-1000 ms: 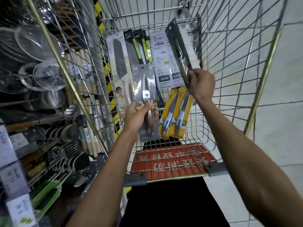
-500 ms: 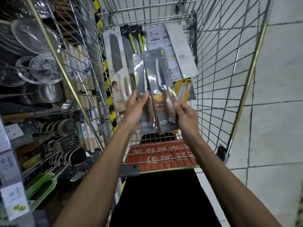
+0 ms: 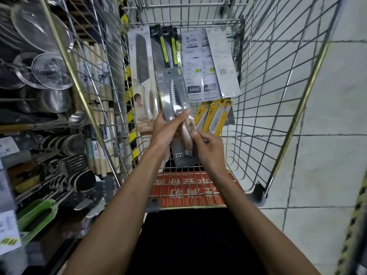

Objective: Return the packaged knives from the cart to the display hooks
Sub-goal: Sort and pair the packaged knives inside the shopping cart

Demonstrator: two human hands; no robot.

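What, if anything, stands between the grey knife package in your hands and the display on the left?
The grey knife package, gripped by the left hand and right hand, is over the cart basket; the cart's left wire wall stands between it and the utensil display. Knife hooks themselves are not visible.

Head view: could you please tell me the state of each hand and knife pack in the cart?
left hand, grips the grey knife pack.
right hand, pinches that pack's right edge.
grey knife pack, sealed, held up over the cart.
yellow knife packs, sealed, lying in the cart.
white packs, back side up, in the cart.
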